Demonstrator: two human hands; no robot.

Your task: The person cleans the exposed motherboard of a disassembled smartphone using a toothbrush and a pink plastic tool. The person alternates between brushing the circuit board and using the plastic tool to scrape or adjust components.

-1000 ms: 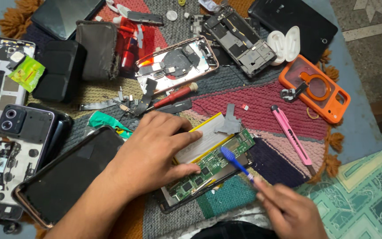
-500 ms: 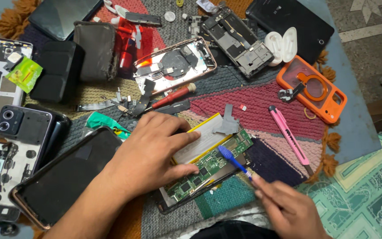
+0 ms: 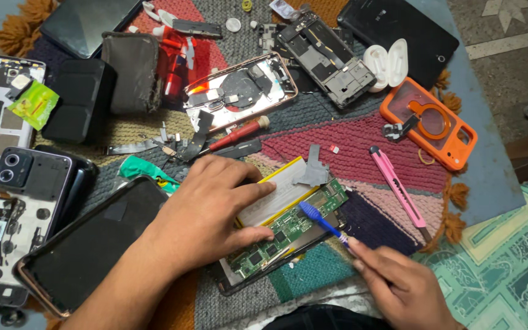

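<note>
Right now the left hand (image 3: pixel 206 211) lies flat, fingers spread, pressing down on an opened phone (image 3: pixel 288 229) at the lower middle of the frame, its fingertips on the pale yellow-edged battery (image 3: pixel 282 192). Just beside them runs the green circuit board (image 3: pixel 288 223), fully exposed. The right hand (image 3: pixel 398 284), at the lower right, is pinched shut around a blue-tipped tool (image 3: pixel 319 219), whose tip touches the board near its right end. The two hands sit near each other but apart, the board between them.

All this rests on a striped woven mat (image 3: pixel 362 143) covering the worktop. A pink utility knife (image 3: pixel 398 186) lies right of the phone, and an orange phone case (image 3: pixel 432 122) sits farther up on the right. A red-handled screwdriver (image 3: pixel 239 133) lies just above the left hand. At the lower left a dark phone (image 3: pixel 87 241) lies face up, touching the left wrist. Another gutted phone with a coppery rim (image 3: pixel 239 88) sits at the upper middle.
</note>
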